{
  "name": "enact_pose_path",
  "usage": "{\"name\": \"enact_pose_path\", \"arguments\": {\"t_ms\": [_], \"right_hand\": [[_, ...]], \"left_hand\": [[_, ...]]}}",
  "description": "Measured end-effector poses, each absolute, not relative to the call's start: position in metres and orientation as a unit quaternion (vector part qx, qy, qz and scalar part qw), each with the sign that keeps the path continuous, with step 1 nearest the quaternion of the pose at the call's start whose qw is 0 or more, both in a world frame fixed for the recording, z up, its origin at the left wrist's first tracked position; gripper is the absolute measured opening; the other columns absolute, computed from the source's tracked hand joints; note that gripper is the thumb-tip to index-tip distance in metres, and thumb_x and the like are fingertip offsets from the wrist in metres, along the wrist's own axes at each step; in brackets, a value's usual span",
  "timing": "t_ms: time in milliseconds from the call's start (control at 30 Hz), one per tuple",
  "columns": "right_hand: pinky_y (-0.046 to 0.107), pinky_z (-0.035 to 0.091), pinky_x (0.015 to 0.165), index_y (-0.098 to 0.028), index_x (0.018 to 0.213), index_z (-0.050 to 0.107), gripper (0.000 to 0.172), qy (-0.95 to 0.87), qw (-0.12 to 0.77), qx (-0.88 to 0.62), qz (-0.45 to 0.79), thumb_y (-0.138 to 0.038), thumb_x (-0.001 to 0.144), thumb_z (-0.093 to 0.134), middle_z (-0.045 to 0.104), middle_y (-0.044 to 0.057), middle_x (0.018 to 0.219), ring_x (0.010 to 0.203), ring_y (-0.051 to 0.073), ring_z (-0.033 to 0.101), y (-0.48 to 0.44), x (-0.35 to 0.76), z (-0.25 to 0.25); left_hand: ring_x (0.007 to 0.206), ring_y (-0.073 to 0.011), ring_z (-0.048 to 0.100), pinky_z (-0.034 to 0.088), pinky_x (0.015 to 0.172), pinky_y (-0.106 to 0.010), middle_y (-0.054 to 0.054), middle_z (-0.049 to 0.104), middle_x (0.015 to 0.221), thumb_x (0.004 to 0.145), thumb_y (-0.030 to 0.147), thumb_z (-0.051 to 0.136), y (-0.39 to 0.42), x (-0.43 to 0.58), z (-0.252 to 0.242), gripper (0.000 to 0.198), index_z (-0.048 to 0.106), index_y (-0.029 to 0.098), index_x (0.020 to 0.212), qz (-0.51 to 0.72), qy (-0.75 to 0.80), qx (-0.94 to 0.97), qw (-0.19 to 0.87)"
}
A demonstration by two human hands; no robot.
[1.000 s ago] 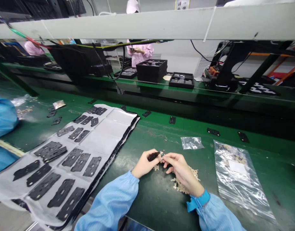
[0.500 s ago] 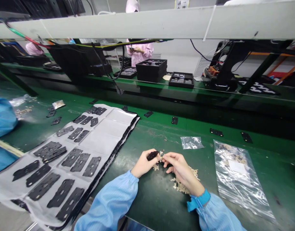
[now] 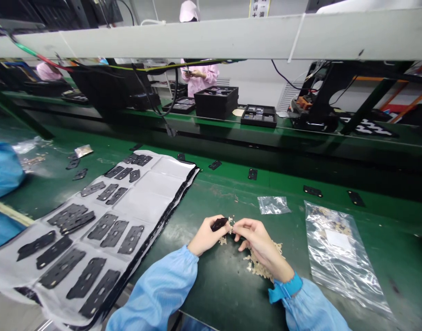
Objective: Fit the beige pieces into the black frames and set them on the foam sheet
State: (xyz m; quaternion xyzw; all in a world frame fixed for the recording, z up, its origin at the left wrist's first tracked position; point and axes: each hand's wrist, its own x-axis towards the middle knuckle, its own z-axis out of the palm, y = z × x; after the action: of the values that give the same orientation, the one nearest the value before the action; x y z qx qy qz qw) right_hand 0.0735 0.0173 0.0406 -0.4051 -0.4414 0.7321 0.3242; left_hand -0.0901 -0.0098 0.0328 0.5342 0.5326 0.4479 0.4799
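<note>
My left hand is closed around a small black plastic plate, holding it just above the green table. Close beside it, my right hand has thumb and forefinger pinched together at the plate's edge; whatever sits between those fingertips is too small to make out. Tan bits lie beneath the fingers. A loose pile of small tan pieces spreads under and behind my right wrist, partly hidden by it.
On my left, a white-lined tray bears rows of black plates. A small clear bag and a larger bag with tan pieces lie right. Several black plates line the green strip behind. A blue sleeve shows far left.
The black plates along the green strip at the back have shifted slightly to the right. Both my hands stay in nearly the same place and pose.
</note>
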Motion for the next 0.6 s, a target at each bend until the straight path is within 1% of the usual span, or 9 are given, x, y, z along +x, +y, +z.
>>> {"name": "enact_pose_path", "arguments": {"t_ms": [133,267,367,500,600], "right_hand": [[0.018,0.051,0.037,-0.012,0.072,0.065,0.025,-0.440,0.337,-0.403,0.728,-0.035,0.067,0.074,0.057,0.001,0.061,0.054,0.011,0.054,0.016,0.081,0.043],[0.019,0.051,0.036,-0.014,0.073,0.064,0.025,-0.453,0.374,-0.400,0.703,-0.037,0.070,0.072,0.056,0.000,0.062,0.052,0.011,0.053,0.013,0.093,0.045],[0.021,0.053,0.036,-0.015,0.076,0.062,0.024,-0.479,0.394,-0.405,0.672,-0.038,0.072,0.070,0.054,-0.001,0.060,0.051,0.011,0.054,0.009,0.103,0.048],[0.023,0.055,0.037,-0.017,0.077,0.063,0.019,-0.556,0.404,-0.413,0.598,-0.035,0.076,0.066,0.052,0.001,0.071,0.059,0.014,0.057,0.002,0.117,0.054],[0.023,0.056,0.039,-0.017,0.077,0.066,0.015,-0.617,0.406,-0.418,0.529,-0.031,0.080,0.061,0.051,0.002,0.077,0.059,0.013,0.056,-0.001,0.126,0.057]], "left_hand": [[0.057,-0.0090,0.045,0.037,0.055,-0.021,0.001,0.052,0.064,0.082,0.029,0.057,-0.014,-0.080,0.039,0.019,0.058,0.014,0.071,0.456,0.533,0.532,0.474],[0.060,-0.0095,0.047,0.037,0.056,-0.021,0.001,0.051,0.067,0.083,0.025,0.056,-0.022,-0.060,0.048,0.017,0.058,0.015,0.069,0.501,0.549,0.564,0.359],[0.057,-0.0088,0.045,0.035,0.052,-0.020,-0.001,0.054,0.071,0.082,0.022,0.057,-0.028,-0.045,0.052,0.011,0.060,0.015,0.074,0.506,0.553,0.590,0.299],[0.056,-0.0094,0.047,0.037,0.052,-0.021,-0.003,0.059,0.075,0.081,0.020,0.058,-0.030,-0.031,0.054,0.008,0.065,0.016,0.081,0.486,0.550,0.621,0.275],[0.059,-0.0103,0.050,0.038,0.054,-0.021,-0.004,0.061,0.076,0.080,0.018,0.058,-0.027,-0.026,0.055,0.008,0.066,0.016,0.081,0.476,0.538,0.642,0.268]]}}
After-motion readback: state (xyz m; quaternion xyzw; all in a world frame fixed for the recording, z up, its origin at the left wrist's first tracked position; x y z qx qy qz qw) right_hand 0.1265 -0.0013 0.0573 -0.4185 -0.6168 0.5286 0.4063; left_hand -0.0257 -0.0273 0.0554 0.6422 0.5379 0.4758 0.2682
